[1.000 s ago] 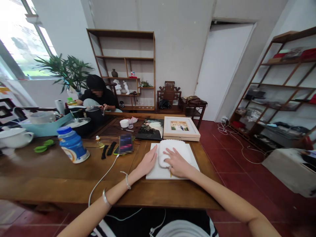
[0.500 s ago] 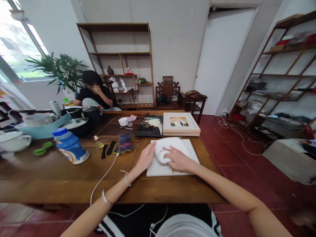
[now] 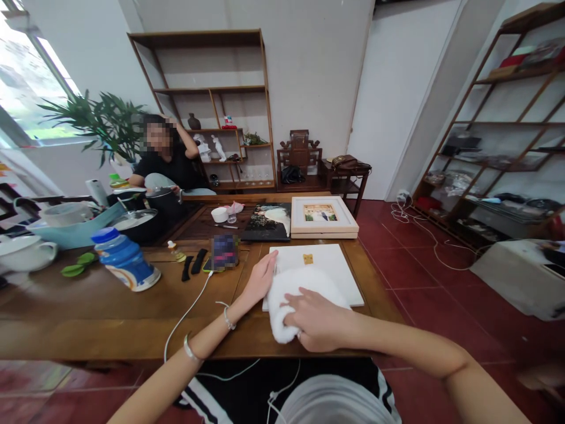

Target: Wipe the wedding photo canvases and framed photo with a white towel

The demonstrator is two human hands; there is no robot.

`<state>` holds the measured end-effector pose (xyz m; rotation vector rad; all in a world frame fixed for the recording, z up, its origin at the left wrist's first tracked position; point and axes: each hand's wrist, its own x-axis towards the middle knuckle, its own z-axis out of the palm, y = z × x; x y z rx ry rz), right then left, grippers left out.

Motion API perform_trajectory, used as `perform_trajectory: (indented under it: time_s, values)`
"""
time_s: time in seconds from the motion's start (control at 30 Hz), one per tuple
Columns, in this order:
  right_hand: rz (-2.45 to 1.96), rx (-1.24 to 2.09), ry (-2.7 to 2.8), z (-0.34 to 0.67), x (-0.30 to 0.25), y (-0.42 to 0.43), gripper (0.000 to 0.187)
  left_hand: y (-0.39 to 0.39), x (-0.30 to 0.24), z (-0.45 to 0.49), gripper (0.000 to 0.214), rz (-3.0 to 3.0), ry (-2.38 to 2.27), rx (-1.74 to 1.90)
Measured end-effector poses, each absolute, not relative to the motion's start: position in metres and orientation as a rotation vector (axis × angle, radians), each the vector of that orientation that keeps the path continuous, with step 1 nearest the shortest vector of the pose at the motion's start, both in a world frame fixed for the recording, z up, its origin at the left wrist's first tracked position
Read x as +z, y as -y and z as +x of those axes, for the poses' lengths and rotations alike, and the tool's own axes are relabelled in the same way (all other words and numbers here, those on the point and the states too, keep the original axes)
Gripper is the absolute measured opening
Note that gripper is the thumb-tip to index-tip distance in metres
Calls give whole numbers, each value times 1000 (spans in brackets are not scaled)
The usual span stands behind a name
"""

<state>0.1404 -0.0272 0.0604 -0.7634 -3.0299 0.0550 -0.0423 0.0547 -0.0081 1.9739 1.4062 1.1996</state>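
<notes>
A white fluffy towel lies bunched over the near part of a flat white board on the wooden table. My right hand presses down on the towel, its fingers curled into the folds. At the board's left edge rests my left hand, fingers stretched out and together, holding nothing. A small gold-coloured piece shows on the board near its far edge. The towel hides the board's near middle.
Beyond the board are a framed photo and a dark picture panel. Left on the table stand a blue bottle, a phone with a white cable, and pans. A person sits across.
My right hand has drawn the towel toward me, uncovering the board's far part and the gold-coloured piece. My left hand stays at the edge. The person opposite has raised their head.
</notes>
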Motion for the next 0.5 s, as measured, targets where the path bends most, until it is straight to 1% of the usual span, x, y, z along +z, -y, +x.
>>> perform_trajectory:
  time_s: [0.07,0.17,0.3,0.5]
  values:
    - [-1026,-15,2979,150,67,25,24,-54,-9,-41,40,2103,-1374,1108]
    - [-1349,-141,2807,161,67,-9,28,-50,-12,-39,36,2320,-1331,903]
    - [-1299,-56,2798,159,60,-67,32,-42,-13,-33,37,2549,-1349,669]
    - [-1074,51,2846,117,47,-98,28,-37,-12,-28,30,2689,-1396,679]
